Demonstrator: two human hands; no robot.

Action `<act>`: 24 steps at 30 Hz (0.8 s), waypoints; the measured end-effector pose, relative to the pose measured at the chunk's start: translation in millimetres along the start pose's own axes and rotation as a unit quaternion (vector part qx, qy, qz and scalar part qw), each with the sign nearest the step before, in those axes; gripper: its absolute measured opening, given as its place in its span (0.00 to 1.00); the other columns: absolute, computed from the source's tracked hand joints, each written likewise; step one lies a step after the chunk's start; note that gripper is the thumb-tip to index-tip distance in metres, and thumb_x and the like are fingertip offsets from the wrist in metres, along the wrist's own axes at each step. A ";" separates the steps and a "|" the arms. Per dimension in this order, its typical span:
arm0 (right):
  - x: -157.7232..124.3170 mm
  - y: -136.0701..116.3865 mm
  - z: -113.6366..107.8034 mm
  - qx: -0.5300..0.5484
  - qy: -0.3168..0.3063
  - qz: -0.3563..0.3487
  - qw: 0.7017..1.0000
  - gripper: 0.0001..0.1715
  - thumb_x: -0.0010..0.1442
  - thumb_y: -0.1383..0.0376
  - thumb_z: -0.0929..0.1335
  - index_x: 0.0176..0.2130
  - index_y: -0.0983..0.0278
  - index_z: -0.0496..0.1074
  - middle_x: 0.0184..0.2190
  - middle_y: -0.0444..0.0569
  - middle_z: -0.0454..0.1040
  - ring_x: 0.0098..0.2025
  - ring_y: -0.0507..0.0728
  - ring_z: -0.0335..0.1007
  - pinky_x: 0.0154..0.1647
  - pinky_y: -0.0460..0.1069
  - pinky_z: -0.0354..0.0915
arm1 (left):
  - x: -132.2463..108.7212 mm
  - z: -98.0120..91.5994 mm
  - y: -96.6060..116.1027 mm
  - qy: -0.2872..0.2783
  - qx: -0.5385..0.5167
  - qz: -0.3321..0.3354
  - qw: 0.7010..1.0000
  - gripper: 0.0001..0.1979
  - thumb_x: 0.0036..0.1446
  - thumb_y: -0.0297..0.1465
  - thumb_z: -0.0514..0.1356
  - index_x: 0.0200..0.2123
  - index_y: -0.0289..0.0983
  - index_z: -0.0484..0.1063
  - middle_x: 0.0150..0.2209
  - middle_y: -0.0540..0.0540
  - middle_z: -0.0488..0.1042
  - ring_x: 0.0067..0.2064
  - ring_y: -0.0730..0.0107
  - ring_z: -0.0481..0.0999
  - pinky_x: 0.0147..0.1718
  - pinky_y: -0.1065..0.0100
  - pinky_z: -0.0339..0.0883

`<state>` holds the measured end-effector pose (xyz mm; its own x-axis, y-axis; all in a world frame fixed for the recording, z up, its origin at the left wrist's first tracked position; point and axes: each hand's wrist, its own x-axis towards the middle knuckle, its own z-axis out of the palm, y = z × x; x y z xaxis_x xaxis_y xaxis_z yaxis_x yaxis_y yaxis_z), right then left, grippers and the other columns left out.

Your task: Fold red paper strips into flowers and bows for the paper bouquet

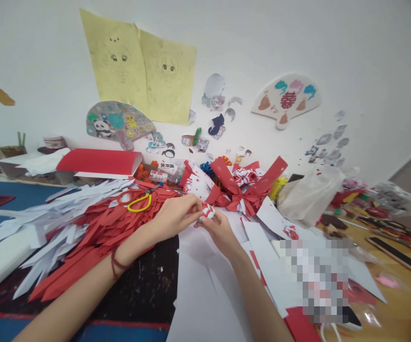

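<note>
My left hand [177, 216] and my right hand [220, 231] meet over the table, fingers pinched together on a small rolled piece of red and white paper [208, 210]. A dark red cord circles my left wrist. Just behind the hands lies a heap of folded red and white paper pieces [243, 187]. Left of my left hand, long red and white paper strips [84, 223] fan out, with yellow-handled scissors [139, 203] lying on them. White sheets [198, 280] lie beneath my forearms.
A red folded card [98, 161] sits at the back left. A crumpled plastic bag [310, 194] and craft clutter fill the right side. A glue bottle [164, 171] stands behind. Drawings and paper fans hang on the wall [369, 57]. A dark phone-like slab [399, 255] lies far right.
</note>
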<state>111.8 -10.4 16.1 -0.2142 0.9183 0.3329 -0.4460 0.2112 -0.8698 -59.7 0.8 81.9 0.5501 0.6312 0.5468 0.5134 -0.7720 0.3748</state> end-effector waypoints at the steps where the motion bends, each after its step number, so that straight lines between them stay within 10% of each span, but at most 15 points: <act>1: 0.1 0.4 -0.6 -0.003 -0.001 0.000 1.000 0.15 0.53 0.63 0.73 0.42 0.64 0.75 0.40 0.50 0.74 0.40 0.55 0.70 0.42 0.52 0.70 | -0.1 0.5 0.6 -0.002 -0.003 -0.001 1.000 0.08 0.61 0.34 0.57 0.35 0.36 0.71 0.32 0.50 0.73 0.30 0.75 0.69 0.29 0.74 0.57; 24: 0.3 9.0 -10.6 -0.053 0.029 0.022 0.998 0.35 0.50 0.64 0.75 0.57 0.60 0.67 0.44 0.50 0.76 0.37 0.56 0.74 0.46 0.56 0.68 | 4.6 2.4 -9.6 -0.030 -0.093 -0.107 0.989 0.15 0.59 0.38 0.57 0.29 0.34 0.75 0.22 0.51 0.70 0.24 0.77 0.62 0.24 0.74 0.50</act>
<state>116.9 -4.6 4.5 -0.1793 0.9450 0.2734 -0.3424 0.2006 -0.9179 -60.5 11.3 79.1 0.4824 0.7808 0.3970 0.4946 -0.6169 0.6122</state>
